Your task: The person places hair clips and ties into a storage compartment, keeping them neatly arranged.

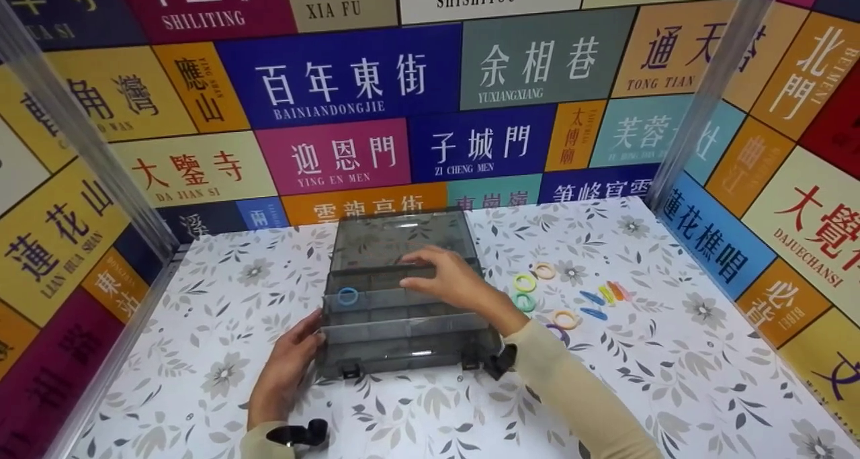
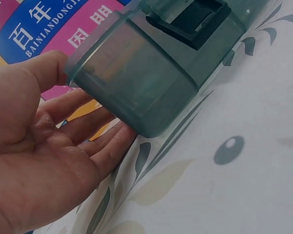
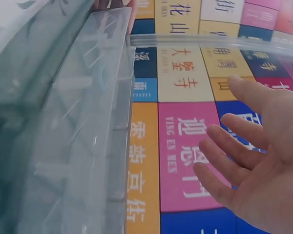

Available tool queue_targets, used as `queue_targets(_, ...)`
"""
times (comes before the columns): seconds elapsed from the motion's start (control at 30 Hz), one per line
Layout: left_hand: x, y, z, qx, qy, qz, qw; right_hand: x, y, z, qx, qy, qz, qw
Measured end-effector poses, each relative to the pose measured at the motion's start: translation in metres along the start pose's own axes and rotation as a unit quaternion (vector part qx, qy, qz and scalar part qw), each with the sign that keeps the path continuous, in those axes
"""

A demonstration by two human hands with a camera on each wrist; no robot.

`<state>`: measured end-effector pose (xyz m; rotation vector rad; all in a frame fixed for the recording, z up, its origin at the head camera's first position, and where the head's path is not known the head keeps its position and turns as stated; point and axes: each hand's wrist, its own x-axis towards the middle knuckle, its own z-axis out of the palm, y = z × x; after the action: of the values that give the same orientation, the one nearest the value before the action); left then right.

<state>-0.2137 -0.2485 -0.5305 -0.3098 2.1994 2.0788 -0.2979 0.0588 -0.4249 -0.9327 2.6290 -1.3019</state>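
Note:
A smoky see-through plastic organizer box (image 1: 403,353) stands on the table, its lid (image 1: 396,237) tipped back at the far side. One blue ring-shaped band (image 1: 347,304) lies toward the left in a middle compartment. My left hand (image 1: 290,358) rests against the box's left side; in the left wrist view, its extended fingers (image 2: 105,146) touch the wall and the thumb is at the upper rim. Over the compartments hovers my right hand (image 1: 453,284), fingers loosely bent and holding nothing. The right wrist view shows its spread fingers (image 3: 234,170) apart from the box.
Right of the box lie several ring bands, including a yellow one (image 1: 525,290) and a purple one (image 1: 562,339). Farther right are several small slim clips, among them a blue clip (image 1: 594,313) and a pink one. Printed panels (image 1: 342,76) wall the table's back and sides.

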Motion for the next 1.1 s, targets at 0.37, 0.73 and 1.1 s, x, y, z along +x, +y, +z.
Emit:
queue_targets(0.37,-0.002,-0.002,0.001,0.008,0.002,0.008,0.9999,-0.036,0.046,-0.022,0.006,0.103,-0.048,0.994)
queue_targets(0.73,-0.001,0.0,-0.002,0.015,0.0,0.01,0.9998,-0.057,0.107,-0.072,0.031,0.123,0.02,0.992)
queue_targets(1.1,-0.001,0.004,-0.001,0.018,0.019,-0.025,0.9994,-0.071,0.154,-0.106,0.006,0.111,0.117,0.987)
